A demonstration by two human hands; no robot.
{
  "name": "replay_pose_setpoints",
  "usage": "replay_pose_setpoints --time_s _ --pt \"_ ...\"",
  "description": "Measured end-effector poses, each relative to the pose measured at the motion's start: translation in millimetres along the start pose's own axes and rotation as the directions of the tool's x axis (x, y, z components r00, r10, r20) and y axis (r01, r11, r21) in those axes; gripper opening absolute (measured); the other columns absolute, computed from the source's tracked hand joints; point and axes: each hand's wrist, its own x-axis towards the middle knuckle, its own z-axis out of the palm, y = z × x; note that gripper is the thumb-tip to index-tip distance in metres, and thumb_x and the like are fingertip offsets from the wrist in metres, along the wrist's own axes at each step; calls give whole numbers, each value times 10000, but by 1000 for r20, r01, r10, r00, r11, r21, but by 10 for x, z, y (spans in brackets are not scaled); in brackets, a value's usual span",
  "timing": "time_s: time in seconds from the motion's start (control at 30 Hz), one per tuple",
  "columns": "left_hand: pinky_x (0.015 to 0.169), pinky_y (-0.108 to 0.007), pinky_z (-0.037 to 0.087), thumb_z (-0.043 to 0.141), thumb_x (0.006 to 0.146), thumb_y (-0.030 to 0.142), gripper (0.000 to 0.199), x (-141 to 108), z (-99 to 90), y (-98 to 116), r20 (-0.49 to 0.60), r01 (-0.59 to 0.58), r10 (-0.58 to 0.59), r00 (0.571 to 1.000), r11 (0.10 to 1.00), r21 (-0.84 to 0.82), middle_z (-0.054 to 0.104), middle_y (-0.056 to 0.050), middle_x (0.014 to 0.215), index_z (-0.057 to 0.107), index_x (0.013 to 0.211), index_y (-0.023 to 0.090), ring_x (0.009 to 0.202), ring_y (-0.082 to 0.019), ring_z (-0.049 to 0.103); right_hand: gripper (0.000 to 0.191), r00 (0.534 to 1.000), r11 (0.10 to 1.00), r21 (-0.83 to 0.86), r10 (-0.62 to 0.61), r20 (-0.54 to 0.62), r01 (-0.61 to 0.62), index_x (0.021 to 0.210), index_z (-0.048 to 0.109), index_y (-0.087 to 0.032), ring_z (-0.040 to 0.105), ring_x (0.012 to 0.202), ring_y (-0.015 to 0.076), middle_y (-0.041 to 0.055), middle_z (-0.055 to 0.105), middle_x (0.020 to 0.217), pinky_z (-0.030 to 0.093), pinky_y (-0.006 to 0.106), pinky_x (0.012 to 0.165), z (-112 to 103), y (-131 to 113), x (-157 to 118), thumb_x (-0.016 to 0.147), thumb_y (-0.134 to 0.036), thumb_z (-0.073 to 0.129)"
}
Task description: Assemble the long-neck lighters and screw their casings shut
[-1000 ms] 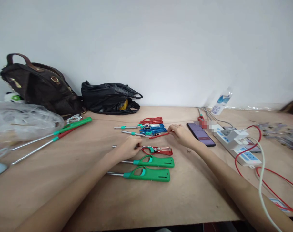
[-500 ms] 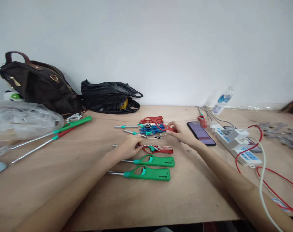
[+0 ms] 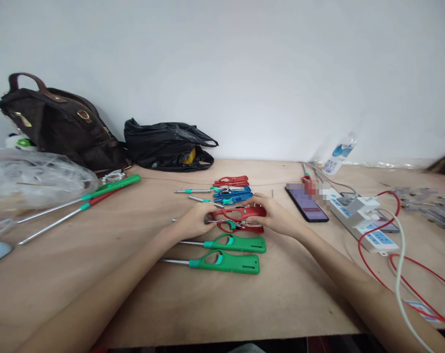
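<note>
My right hand (image 3: 276, 213) pinches the wide end of a red lighter shell half (image 3: 250, 212). It lies just above an opened red stick lighter (image 3: 258, 228), whose wires and inner parts show. My left hand (image 3: 195, 221) is closed around the front of that opened lighter, hiding part of its metal tube. Nearer me lie two closed green stick lighters, an upper one (image 3: 244, 243) and a lower one (image 3: 230, 264). Beyond the hands are opened blue lighter parts (image 3: 240, 195), red shell pieces (image 3: 237, 180) and a metal lighter tube (image 3: 195, 191).
On the left are a clear plastic bag (image 3: 53, 174), a dark backpack (image 3: 71, 127), a black plastic bag (image 3: 163, 144) and a green lighter (image 3: 119, 185). At right lie a phone (image 3: 307, 206), a power strip (image 3: 377, 239) with cables, and a leaning bottle (image 3: 338, 154).
My right hand has brought the red shell half nearer and down over the opened red lighter. The left hand stays at that lighter's front.
</note>
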Motion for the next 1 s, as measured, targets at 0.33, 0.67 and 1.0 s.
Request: replay_pose_setpoints --time_s 0.33,0.67,1.0 --pt "712 -246 466 576 706 82 203 -14 -9 -9 16 -19 19 1000 999 -32 654 -21 860 622 885 163 792 -163 597 240 1000 992 -123 3 -19 -5 1026 635 -185 553 949 201 71 565 1018 447 357 855 200 34 -65 790 -213 667" --pt "680 -247 455 556 728 113 134 -14 -32 3 43 5 -4 999 1000 -30 637 -19 814 619 836 159 753 -157 577 294 1000 975 -221 18 4 -17 1054 618 -202 538 983 223 73 544 1044 443 372 837 330 103 -62 776 -261 693" --pt "704 -264 447 547 801 190 101 -10 -69 51 67 52 -53 996 999 13 634 -29 826 634 839 154 776 -167 577 277 1000 971 -238 27 3 -26 1026 621 -210 520 977 215 67 542 1037 438 345 826 366 80 -62 766 -250 708"
